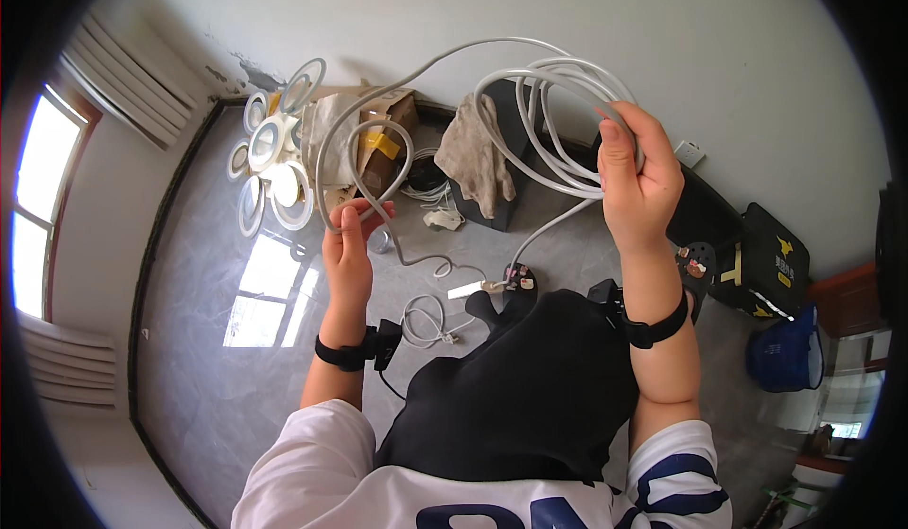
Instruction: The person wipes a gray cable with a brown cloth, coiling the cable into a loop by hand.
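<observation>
While both hands (348,245) (638,184) grip white cable (530,141), grey floor (189,273) gleams, seemingly tiled.

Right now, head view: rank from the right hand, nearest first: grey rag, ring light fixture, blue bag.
1. Grey rag, draped just left of the right hand.
2. Blue bag, lower right on the floor.
3. Ring light fixture, far left.

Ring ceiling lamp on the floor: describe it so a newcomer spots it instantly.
Look at the grey floor by the far wall corner, left of the cardboard box. The ring ceiling lamp lies there, beyond the left hand. Only it is a cluster of white circular rings.
</observation>
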The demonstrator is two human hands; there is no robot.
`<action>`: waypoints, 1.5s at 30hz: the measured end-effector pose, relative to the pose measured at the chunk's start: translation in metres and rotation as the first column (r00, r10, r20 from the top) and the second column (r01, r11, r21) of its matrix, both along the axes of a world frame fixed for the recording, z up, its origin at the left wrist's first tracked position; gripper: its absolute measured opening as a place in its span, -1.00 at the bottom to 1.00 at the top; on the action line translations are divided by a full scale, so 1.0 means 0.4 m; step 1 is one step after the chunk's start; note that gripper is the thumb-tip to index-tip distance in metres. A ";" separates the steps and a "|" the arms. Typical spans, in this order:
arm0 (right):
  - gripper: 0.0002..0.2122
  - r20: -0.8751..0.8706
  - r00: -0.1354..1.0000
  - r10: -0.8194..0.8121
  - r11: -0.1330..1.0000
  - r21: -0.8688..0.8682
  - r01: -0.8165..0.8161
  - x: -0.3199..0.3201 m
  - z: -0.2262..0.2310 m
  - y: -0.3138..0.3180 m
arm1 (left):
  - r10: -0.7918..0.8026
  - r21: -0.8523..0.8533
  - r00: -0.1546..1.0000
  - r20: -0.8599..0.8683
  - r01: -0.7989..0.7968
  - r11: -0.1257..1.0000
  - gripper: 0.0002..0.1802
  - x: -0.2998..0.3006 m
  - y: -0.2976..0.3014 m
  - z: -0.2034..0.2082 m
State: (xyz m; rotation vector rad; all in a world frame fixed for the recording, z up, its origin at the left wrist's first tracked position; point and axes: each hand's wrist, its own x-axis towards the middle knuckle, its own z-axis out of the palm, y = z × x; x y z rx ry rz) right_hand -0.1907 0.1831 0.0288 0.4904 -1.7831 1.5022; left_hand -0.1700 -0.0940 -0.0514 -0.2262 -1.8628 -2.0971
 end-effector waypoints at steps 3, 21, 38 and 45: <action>-0.84 -0.033 0.999 -0.030 0.999 0.035 0.031 0.002 0.008 -0.007 | 0.039 -0.041 0.998 -0.047 -0.041 0.998 -0.67 0.007 0.006 0.019; -0.57 -0.361 0.922 -0.140 0.846 0.441 0.301 -0.014 0.010 0.012 | -0.076 -0.453 0.929 0.362 0.247 0.857 -0.69 0.006 -0.049 -0.047; -0.61 -0.268 0.956 0.123 0.763 0.641 0.082 0.004 0.043 -0.053 | -0.366 -0.269 0.930 0.017 0.357 0.894 -0.90 -0.084 0.157 0.138; -0.64 0.601 0.799 0.011 0.540 0.669 -0.510 0.028 0.116 -0.034 | -0.478 -0.909 0.831 -0.284 -0.075 0.410 -0.67 -0.094 0.204 0.215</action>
